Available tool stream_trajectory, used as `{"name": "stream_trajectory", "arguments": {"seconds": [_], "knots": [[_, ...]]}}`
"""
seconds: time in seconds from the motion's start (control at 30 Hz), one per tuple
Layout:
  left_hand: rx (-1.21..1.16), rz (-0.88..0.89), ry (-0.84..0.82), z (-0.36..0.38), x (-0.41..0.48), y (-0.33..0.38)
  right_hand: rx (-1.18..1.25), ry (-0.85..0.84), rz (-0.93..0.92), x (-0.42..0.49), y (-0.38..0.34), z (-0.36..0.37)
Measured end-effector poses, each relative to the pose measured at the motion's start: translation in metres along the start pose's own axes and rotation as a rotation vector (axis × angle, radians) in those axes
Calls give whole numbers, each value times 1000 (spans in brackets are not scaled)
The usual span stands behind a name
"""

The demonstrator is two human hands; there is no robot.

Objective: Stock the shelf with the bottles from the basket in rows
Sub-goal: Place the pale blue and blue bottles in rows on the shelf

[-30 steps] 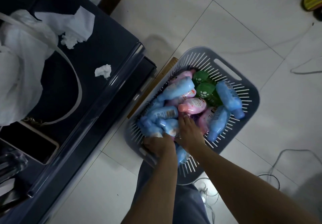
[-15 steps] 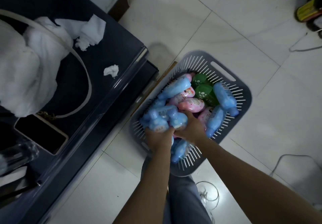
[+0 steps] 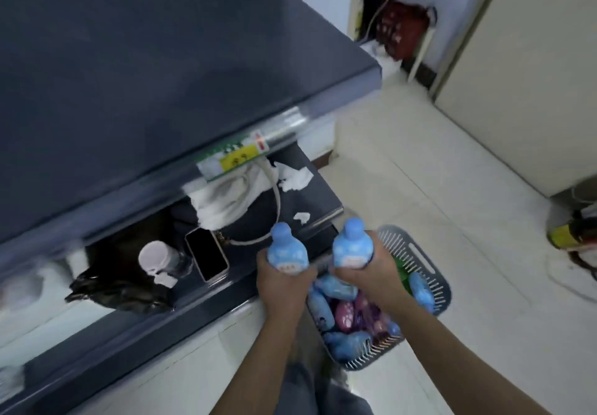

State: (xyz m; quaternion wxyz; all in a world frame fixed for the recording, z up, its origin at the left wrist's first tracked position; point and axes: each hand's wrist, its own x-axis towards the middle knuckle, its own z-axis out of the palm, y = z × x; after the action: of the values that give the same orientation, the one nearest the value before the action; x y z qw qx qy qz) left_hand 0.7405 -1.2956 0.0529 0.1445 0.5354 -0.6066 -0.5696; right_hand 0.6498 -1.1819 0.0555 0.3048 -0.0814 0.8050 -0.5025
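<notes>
My left hand (image 3: 282, 285) grips a blue bottle (image 3: 286, 251) upright, cap pointing up. My right hand (image 3: 371, 274) grips a second blue bottle (image 3: 350, 246) the same way. Both bottles are lifted above the grey slatted basket (image 3: 433, 272) on the floor, which holds several blue, pink and green bottles (image 3: 326, 308). A dark blue shelf unit stands to the left: its upper shelf (image 3: 161, 59) is bare, and its lower shelf (image 3: 232, 288) sits just in front of my left hand.
On the lower shelf lie a white bag with a strap (image 3: 232, 198), crumpled tissues (image 3: 297, 179), a phone (image 3: 206, 253), a white-lidded container (image 3: 155, 258) and a black bag (image 3: 119, 285). A yellow price label (image 3: 239, 158) marks the upper shelf edge. Cables and a yellow-black object (image 3: 571, 233) lie at right.
Both hands have lifted a blue bottle each out of the basket and raised them toward the shelf. My view has tilted up, bringing the upper shelf into sight.
</notes>
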Motion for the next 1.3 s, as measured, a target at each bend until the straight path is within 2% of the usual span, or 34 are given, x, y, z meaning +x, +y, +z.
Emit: {"name": "stream_trajectory", "arguments": {"seconds": [0.17, 0.37, 0.5, 0.73, 0.97, 1.3], "knots": [[-144, 202, 99, -78, -20, 49, 15, -73, -205, -35, -87, 21], [-257, 342, 222, -185, -20, 77, 11, -196, -394, -74, -183, 86], [-331, 384, 298, -266, -3, 73, 2, -231, -511, -98, -228, 156], [-398, 520, 514, -425, 23, 68, 103, -309, -572, -129, -284, 316], [-416, 491, 704, -533, 41, 59, 129, -454, -652, -154, -325, 449], [-389, 401, 686, -601, 83, 40, -125, -577, -668, -158, -358, 594]]}}
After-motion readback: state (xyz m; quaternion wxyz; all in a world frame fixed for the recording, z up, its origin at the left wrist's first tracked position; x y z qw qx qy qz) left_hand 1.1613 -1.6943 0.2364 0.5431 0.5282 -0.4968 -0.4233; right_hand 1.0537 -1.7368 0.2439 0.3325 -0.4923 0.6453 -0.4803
